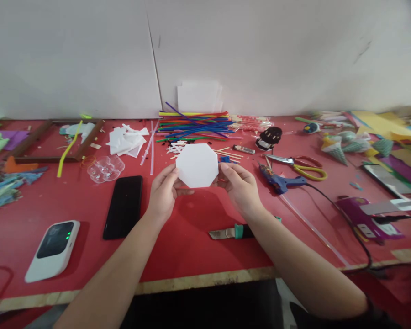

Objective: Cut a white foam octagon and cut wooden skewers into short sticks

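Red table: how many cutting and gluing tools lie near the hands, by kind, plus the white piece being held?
White octagon, held by left hand and right hand: 1
Scissors: 1
Glue gun: 1
Utility knife: 1
Total: 4

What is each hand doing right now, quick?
Left hand: closed, pinching the left edge of the white card.
Right hand: closed, pinching the card's right edge.

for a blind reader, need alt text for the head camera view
The left hand and the right hand hold a flat white polygon cutout by its side edges above a cluttered red table. A black phone lies to the left, a blue glue gun and scissors to the right, a utility knife nearer, coloured straws behind.
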Tool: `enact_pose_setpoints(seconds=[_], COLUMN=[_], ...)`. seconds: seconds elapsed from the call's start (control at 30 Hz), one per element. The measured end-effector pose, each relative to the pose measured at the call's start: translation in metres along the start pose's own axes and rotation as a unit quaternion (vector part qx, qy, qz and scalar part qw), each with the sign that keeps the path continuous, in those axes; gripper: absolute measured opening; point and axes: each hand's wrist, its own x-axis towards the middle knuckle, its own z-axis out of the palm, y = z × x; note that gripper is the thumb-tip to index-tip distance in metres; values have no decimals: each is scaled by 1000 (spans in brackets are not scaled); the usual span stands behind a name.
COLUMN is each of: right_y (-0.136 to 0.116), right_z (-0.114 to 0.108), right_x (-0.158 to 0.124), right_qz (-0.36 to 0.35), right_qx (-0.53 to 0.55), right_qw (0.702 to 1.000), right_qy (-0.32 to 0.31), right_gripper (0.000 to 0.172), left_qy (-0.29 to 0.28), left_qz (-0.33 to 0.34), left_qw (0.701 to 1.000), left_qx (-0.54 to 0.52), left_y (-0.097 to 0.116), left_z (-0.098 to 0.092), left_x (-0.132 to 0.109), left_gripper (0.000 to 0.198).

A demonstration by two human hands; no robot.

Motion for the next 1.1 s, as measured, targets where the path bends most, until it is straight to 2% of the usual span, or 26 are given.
enact_pose_setpoints(seconds=[0.17, 0.37, 0.57, 0.63, 0.77, 0.9, 1.1], right_y=[1, 2, 1, 1, 2, 3, 3], right_z=[1, 0, 1, 1, 0, 0, -1], right_x=[-2, -1, -1, -1, 1, 2, 2], right_qz=[-6, -1, 6, 4, 1, 3, 3], right_qx=[-15, -12, -2, 2, 4, 8, 0], right_qw=[1000, 1000, 1000, 1000, 1000, 1000, 1000], right_qy=[-1, -2, 3, 3, 3, 4, 7], right_gripper=[28, 28, 28, 28, 29, 29, 29], left_qy=[0, -1, -21, -16, -15, -28, -30], left_qz=[-1, 2, -15, -13, -11, 8, 37], left_qw=[1000, 1000, 999, 999, 999, 999, 999], left_qx=[-7, -9, -27, -33, -38, -27, 25], left_y=[1, 2, 5, 5, 4, 3, -1], left_z=[1, 2, 0, 0, -1, 0, 1], left_x=[0, -1, 0, 0, 1, 0, 0], left_gripper=[43, 52, 82, 81, 59, 69, 71])
